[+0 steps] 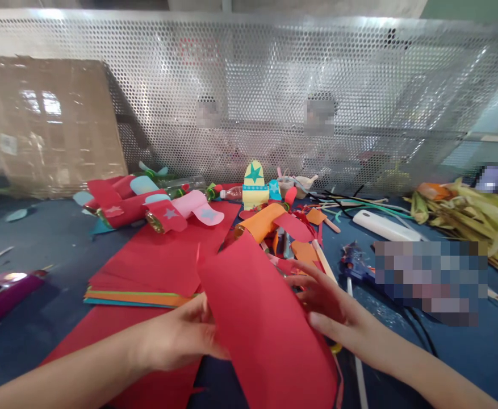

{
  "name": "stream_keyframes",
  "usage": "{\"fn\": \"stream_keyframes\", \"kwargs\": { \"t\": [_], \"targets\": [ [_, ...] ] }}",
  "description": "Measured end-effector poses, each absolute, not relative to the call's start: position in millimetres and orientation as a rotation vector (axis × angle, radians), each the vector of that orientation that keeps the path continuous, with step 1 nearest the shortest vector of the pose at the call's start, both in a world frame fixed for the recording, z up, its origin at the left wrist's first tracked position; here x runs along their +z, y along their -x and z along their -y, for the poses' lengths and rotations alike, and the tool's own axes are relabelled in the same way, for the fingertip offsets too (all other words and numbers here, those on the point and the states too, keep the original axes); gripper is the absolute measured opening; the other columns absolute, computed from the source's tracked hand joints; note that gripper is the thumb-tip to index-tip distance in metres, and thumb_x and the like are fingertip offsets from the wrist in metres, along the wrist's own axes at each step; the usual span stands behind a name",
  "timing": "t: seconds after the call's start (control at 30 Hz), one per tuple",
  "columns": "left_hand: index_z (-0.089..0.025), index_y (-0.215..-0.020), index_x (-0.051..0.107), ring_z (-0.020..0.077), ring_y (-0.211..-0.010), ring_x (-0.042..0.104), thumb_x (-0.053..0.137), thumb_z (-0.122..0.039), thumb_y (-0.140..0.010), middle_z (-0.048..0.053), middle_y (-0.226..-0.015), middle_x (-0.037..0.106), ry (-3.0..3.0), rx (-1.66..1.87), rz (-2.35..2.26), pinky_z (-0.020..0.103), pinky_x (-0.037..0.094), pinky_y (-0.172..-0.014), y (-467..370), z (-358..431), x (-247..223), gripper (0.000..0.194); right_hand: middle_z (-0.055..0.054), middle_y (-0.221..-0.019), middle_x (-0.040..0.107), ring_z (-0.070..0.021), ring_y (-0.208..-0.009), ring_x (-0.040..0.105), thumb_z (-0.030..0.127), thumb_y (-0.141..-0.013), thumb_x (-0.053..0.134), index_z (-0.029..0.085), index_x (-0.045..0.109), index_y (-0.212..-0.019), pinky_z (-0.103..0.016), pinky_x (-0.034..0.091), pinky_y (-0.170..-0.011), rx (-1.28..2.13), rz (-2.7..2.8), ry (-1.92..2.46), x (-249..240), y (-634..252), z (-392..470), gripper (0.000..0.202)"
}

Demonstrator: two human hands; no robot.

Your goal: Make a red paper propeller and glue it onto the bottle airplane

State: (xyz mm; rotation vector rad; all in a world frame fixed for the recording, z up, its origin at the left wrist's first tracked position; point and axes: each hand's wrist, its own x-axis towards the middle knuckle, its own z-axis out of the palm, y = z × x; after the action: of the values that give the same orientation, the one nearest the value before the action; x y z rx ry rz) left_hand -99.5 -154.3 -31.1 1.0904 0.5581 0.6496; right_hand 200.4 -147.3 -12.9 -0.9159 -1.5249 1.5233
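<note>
A curved sheet of red paper (270,329) is held up near the front middle. My left hand (189,329) grips its left side, with the fingertips hidden behind it. At its right edge is my right hand (329,307), fingers spread and thumb close to the paper. Just beyond the sheet lies an orange paper roll (261,223) with red flaps. Left of the hands sits a stack of coloured paper (159,261), red on top. Several red and pink paper-wrapped bottles (167,213) with stars rest behind that stack.
A perforated metal screen (266,74) stands behind the table, with cardboard (48,125) at left. A purple tool (10,289) lies left. Rightward are a blue glue gun (359,264), a white strip (385,225) and corn husks (482,216). A yellow paper figure (255,190) stands at the back.
</note>
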Motion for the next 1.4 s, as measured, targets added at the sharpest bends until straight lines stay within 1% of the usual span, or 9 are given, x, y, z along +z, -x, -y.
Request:
{"fn": "stream_keyframes", "kwargs": {
  "t": [0.1,0.4,0.5,0.67,0.9,1.03,1.13,1.23,1.4],
  "targets": [
    [-0.025,-0.088,0.076,0.0198,-0.091,0.068,0.079,-0.03,-0.07,-0.001,-0.093,0.076,-1.043,0.561,-0.451,0.027,0.053,-0.081,63,114,17,0.018,-0.004,-0.109,0.055,-0.0155,-0.093,0.058,0.058,-0.076,0.066,0.035,0.04,-0.132,-0.03,0.049,-0.08,1.471,1.452,1.04,-11,-199,146,0.066],
    [-0.016,-0.052,0.068,0.0117,-0.059,0.066,0.079,-0.023,-0.068,-0.002,-0.06,0.071,-0.901,0.834,-0.619,0.017,0.053,-0.058,44,111,32,0.021,-0.004,-0.111,0.06,-0.0211,-0.1,0.059,0.052,-0.083,0.058,0.033,0.055,-0.112,-0.032,0.051,-0.084,1.041,1.488,1.218,-5,-204,138,0.034],
    [-0.017,-0.064,0.071,0.0159,-0.065,0.068,0.078,-0.024,-0.068,0.0,-0.066,0.072,-0.934,0.937,-0.716,0.022,0.055,-0.062,43,101,31,0.011,-0.004,-0.115,0.058,-0.0234,-0.107,0.055,0.045,-0.086,0.055,0.032,0.061,-0.105,-0.035,0.047,-0.091,0.875,1.483,1.292,0,-210,136,0.023],
    [-0.016,-0.081,0.072,0.0189,-0.067,0.069,0.072,-0.028,-0.075,0.008,-0.079,0.075,-1.09,0.971,-0.899,0.027,0.057,-0.067,44,85,20,0.014,-0.009,-0.107,0.055,-0.0247,-0.1,0.056,0.043,-0.086,0.05,0.025,0.068,-0.103,-0.033,0.052,-0.072,0.52,1.533,1.458,3,-224,129,0.03],
    [-0.016,-0.061,0.067,0.0184,-0.062,0.068,0.069,-0.023,-0.076,0.004,-0.066,0.072,-1.234,1.004,-0.956,0.026,0.057,-0.063,44,70,8,0.017,-0.009,-0.119,0.057,-0.027,-0.113,0.053,0.044,-0.087,0.048,0.025,0.067,-0.109,-0.041,0.048,-0.09,0.442,1.558,1.519,-2,-232,118,0.035],
    [-0.015,-0.065,0.066,0.0186,-0.063,0.069,0.07,-0.022,-0.075,0.004,-0.071,0.073,-1.17,1.07,-1.033,0.026,0.057,-0.062,46,62,2,0.012,-0.011,-0.132,0.055,-0.0253,-0.121,0.053,0.053,-0.087,0.047,0.022,0.053,-0.124,-0.041,0.045,-0.099,0.626,1.452,1.449,0,-235,115,0.049],
    [-0.015,-0.068,0.066,0.0191,-0.065,0.069,0.069,-0.02,-0.076,0.005,-0.075,0.074,-1.084,1.143,-1.03,0.026,0.057,-0.061,48,57,0,0.009,-0.012,-0.105,0.069,-0.0257,-0.093,0.067,0.056,-0.085,0.046,0.021,0.055,-0.108,-0.04,0.054,-0.081,0.705,1.635,1.599,3,-239,118,0.043],
    [-0.013,-0.076,0.07,0.0174,-0.065,0.07,0.066,-0.017,-0.08,0.007,-0.077,0.075,-0.998,1.175,-1.008,0.023,0.056,-0.059,50,53,1,0.007,-0.004,-0.071,0.067,-0.0213,-0.063,0.065,0.048,-0.085,0.05,0.023,0.057,-0.08,-0.036,0.053,-0.062,0.635,2.044,1.786,2,-236,127,0.026],
    [-0.014,-0.081,0.071,0.0146,-0.061,0.069,0.059,-0.017,-0.086,0.009,-0.079,0.075,-0.87,1.204,-0.946,0.019,0.055,-0.057,53,53,4,0.014,-0.008,-0.079,0.065,-0.026,-0.071,0.064,0.04,-0.077,0.064,0.019,0.058,-0.087,-0.039,0.052,-0.061,0.157,2.29,1.832,-8,-217,141,0.024]
  ]
}}
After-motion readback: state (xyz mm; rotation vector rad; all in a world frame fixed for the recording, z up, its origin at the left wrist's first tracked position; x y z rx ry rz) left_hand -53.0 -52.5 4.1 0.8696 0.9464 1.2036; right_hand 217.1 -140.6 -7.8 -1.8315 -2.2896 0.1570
